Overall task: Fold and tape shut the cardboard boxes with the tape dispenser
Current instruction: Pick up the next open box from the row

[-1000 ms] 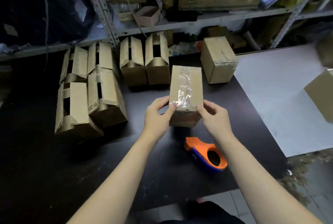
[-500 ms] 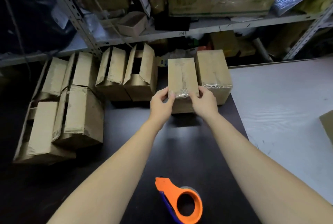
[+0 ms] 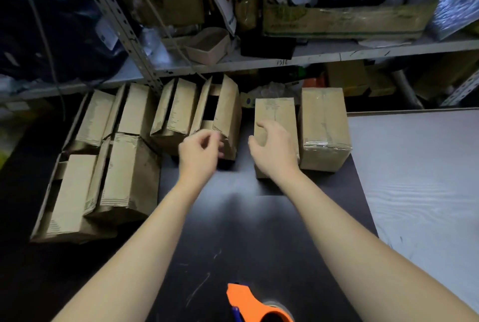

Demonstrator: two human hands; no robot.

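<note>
Taped box (image 3: 274, 111) is now set down on the desk (image 3: 233, 233) just beyond the right hand (image 3: 274, 155), both hands off it, apart and loosely curled, left hand (image 3: 199, 155) drifting to an open-flapped box (image 3: 228, 111): next one, probably.

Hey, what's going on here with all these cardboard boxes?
A person is sealing small cardboard boxes at a dark table. A closed box and a taped box stand side by side at the back. Both hands hold nothing: the right hand hovers in front of the closed box, the left hand by an open-flapped box next to it. More untaped boxes wait on the left. The orange tape dispenser lies at the table's near edge.
</note>
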